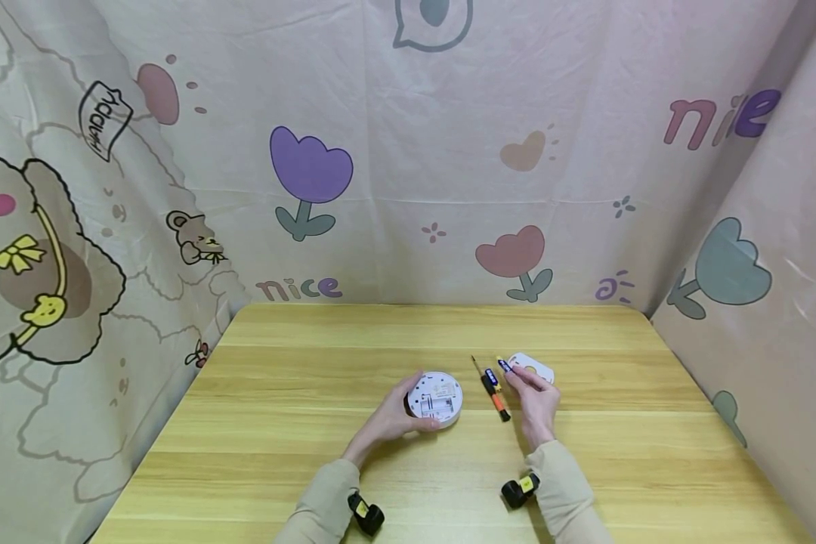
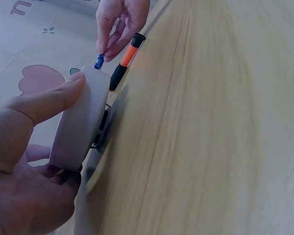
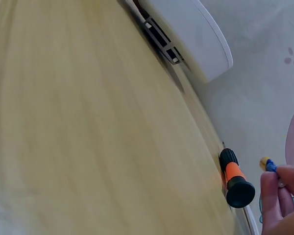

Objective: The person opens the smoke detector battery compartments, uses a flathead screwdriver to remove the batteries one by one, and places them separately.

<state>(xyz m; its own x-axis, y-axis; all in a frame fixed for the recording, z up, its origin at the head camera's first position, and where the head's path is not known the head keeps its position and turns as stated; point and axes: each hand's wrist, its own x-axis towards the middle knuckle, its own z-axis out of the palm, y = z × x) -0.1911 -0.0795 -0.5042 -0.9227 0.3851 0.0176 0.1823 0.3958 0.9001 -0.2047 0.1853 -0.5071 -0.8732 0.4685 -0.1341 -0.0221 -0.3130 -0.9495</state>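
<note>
My left hand (image 1: 393, 415) grips a round white device (image 1: 454, 389) by its rim, thumb on the near side. In the head view its back faces up, with an uncovered battery compartment (image 1: 437, 408). In the left wrist view a dark grey bracket (image 2: 102, 128) juts from its underside. To the right, my right hand (image 1: 539, 402) pinches a small blue and yellow battery (image 1: 505, 366) between thumb and fingertips, apart from the device. Another battery (image 1: 493, 376) lies beside a screwdriver (image 1: 498, 400) with a black and orange handle.
A white plate-like part (image 1: 536, 367) lies just beyond my right hand, partly hidden by it. The wooden table (image 1: 299, 378) runs back to a printed cloth (image 1: 408, 151), which also hangs at both sides. A black wrist camera (image 1: 367, 517) sits at each cuff.
</note>
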